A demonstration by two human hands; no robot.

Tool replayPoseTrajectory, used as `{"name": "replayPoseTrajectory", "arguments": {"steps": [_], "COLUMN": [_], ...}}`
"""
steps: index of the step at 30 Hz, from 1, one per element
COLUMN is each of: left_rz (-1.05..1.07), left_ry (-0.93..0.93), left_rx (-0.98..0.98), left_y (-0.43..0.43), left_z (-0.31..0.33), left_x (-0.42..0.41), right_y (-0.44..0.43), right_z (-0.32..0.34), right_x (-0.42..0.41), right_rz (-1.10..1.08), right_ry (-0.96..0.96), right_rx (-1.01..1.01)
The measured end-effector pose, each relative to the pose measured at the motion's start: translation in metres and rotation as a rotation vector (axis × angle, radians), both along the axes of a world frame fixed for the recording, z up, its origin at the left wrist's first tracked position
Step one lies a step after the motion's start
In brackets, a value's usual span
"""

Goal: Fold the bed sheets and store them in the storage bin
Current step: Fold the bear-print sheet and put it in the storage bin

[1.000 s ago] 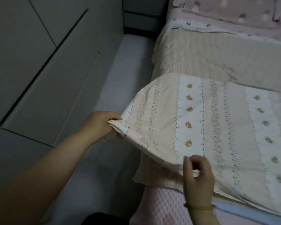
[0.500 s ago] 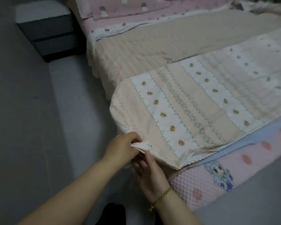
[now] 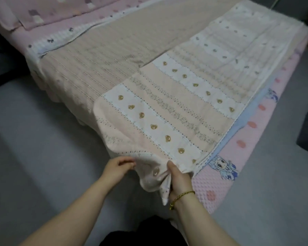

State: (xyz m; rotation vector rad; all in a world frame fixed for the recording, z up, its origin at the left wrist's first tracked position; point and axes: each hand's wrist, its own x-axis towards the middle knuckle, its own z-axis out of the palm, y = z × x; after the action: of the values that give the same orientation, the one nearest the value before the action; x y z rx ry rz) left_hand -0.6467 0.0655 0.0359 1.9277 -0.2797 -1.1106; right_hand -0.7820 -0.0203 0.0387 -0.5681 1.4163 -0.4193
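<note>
At the near corner of the bed [image 3: 212,192], your left hand [image 3: 118,167] pinches the sheet [image 3: 167,118] edge; your right hand [image 3: 179,180] now clamps its bunched corner. Hands closer than a second ago: fold starting.

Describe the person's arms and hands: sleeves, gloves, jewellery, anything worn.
Both forearms are bare as far as the frame shows, with no sleeves in view. Neither the left hand nor the right hand wears a glove, and no rings show on the fingers. The right wrist carries a thin gold-coloured bracelet that looks braided. The left wrist is bare.
</note>
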Motion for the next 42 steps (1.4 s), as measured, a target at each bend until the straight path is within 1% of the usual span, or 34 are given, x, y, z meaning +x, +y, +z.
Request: {"name": "replayPoseTrajectory", "arguments": {"steps": [2,6,9,12,14,15,17,18,20,22,23,25,27,29,31,35,42], "left_rz": [0.076,0.123,0.076,-0.018,-0.042,-0.021,0.041,0.077,0.108,0.061,0.020,-0.016,-0.023,0.008,0.052,0.072,0.000], "left_ry": [-0.016,-0.040,-0.009,0.017,-0.036,-0.084,-0.158,-0.145,-0.012,0.137,0.181,0.197,0.143,0.074,0.071,0.130,0.296], "left_rx": [0.028,0.108,0.181,0.242,0.256,0.263,0.295,0.305,0.288,0.305,0.327,0.331,0.304,0.266,0.226,0.190,0.186], "left_y": [-0.001,-0.014,-0.027,-0.041,-0.049,-0.051,-0.056,-0.057,-0.055,-0.052,-0.051,-0.049,-0.048,-0.048,-0.050,-0.045,-0.012], "left_z": [-0.015,-0.051,-0.083,-0.117,-0.131,-0.135,-0.146,-0.150,-0.161,-0.171,-0.172,-0.178,-0.185,-0.187,-0.186,-0.183,-0.171], "left_x": [0.025,0.076,0.120,0.165,0.185,0.194,0.213,0.219,0.228,0.230,0.229,0.229,0.230,0.237,0.244,0.260,0.258], "right_y": [-0.012,-0.044,-0.059,-0.065,-0.068,-0.071,-0.075,-0.077,-0.083,-0.090,-0.093,-0.099,-0.100,-0.099,-0.099,-0.097,-0.090], "right_z": [-0.001,-0.018,-0.037,-0.058,-0.070,-0.076,-0.091,-0.094,-0.099,-0.106,-0.109,-0.120,-0.127,-0.133,-0.136,-0.137,-0.123], "right_x": [0.016,0.045,0.065,0.095,0.111,0.117,0.131,0.135,0.140,0.144,0.145,0.147,0.147,0.147,0.143,0.142,0.147], "right_rz": [-0.004,-0.060,-0.073,-0.108,-0.148,-0.180,-0.255,-0.279,-0.298,-0.272,-0.253,-0.217,-0.192,-0.178,-0.185,-0.178,-0.186], "right_ry": [-0.041,0.019,0.133,0.227,0.270,0.275,0.278,0.287,0.315,0.372,0.407,0.474,0.508,0.517,0.530,0.540,0.557], "right_rx": [-0.040,-0.089,-0.078,-0.075,-0.088,-0.091,-0.036,-0.001,0.053,0.082,0.093,0.087,0.091,0.101,0.100,0.105,0.067]}}
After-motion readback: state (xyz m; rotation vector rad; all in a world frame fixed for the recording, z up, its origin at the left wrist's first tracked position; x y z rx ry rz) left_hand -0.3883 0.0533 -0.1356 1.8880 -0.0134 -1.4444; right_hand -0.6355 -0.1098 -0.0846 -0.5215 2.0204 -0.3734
